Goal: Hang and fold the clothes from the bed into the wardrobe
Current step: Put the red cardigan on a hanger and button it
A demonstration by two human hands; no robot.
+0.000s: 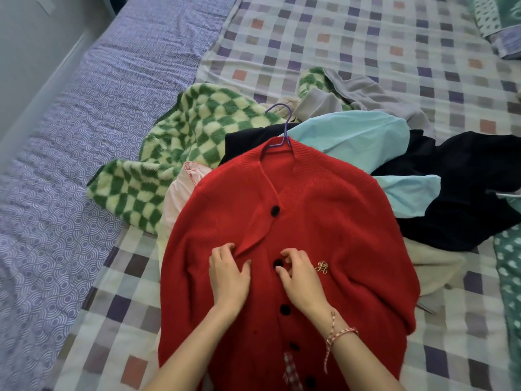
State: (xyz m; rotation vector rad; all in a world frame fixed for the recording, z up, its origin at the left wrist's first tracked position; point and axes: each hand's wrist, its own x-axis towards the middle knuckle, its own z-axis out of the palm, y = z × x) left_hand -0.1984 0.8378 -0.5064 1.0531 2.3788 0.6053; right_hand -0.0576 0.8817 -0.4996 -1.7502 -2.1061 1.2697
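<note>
Head view: the red cardigan [324,221] lies near, on a purple hanger [284,128], atop the pile on the bed [366,38]; the left hand [228,275] pinches its loose front edge; the right hand [298,275] pinches a black button [277,263]; buttoning seems half done; the checked fleece [180,142], blue garment [352,136] and dark garment [465,193] beyond remain unsorted; no wardrobe is in view.

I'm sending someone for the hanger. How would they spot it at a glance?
On the bed, find the red cardigan atop the clothes pile. The hanger sits in its neckline. It is thin and purple, unlike the fabric around it.
</note>
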